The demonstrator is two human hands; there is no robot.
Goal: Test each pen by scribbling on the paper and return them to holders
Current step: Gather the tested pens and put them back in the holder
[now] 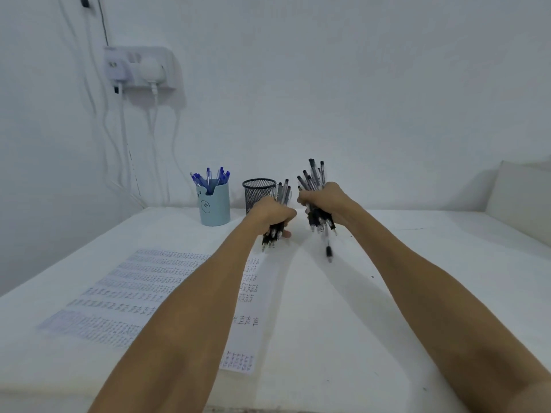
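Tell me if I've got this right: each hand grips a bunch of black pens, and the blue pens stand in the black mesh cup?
Not quite. In the head view the blue pens stand in the light blue holder, not the black mesh cup. The left hand and right hand do each grip black pens.

A: Holders on the table? Two: one blue cup [214, 211], one black mesh cup [258, 194].

B: One sheet of paper [119, 299]. Black pens in two bunches, left bundle [281, 192] and right bundle [313, 175]. The blue pens [208, 178] are too crowded to count.
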